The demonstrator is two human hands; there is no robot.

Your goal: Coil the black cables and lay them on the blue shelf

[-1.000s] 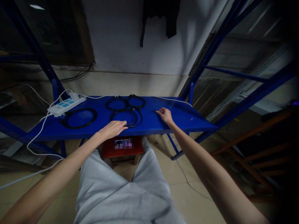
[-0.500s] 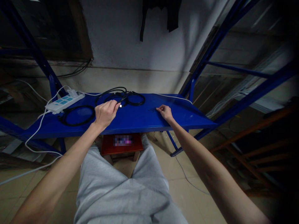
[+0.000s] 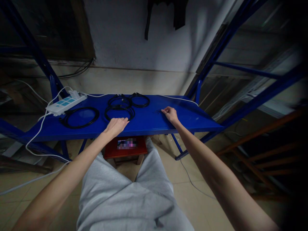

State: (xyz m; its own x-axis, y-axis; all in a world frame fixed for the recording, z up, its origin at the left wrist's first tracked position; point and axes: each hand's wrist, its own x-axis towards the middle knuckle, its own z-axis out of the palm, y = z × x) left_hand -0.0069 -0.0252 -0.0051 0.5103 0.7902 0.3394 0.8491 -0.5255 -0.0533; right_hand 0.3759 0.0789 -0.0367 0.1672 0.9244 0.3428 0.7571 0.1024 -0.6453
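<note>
On the blue shelf (image 3: 149, 120), a coiled black cable (image 3: 119, 108) lies with its near edge at the fingers of my left hand (image 3: 117, 125). Those fingers are curled closed on that edge, and the hand hides part of the loop. My right hand (image 3: 170, 115) rests low over the shelf to the right, thumb and fingertips pinched together. Beside its fingertips are several thin black ties (image 3: 157, 111); whatever the pinch holds is too small to make out. Two more coiled black cables, one at the back (image 3: 139, 100) and one at the left (image 3: 81, 118), lie nearby.
A white power strip (image 3: 66, 104) with blue sockets sits at the shelf's left end, its white cord (image 3: 30, 149) hanging down. Blue uprights (image 3: 198, 93) frame both sides. Below the front edge stands a red stool (image 3: 110, 150) with a blurred item on it.
My left hand has come down and toward me, and the raised cable coil now lies flat on the shelf in front of another coil. My right hand has stayed almost still.
</note>
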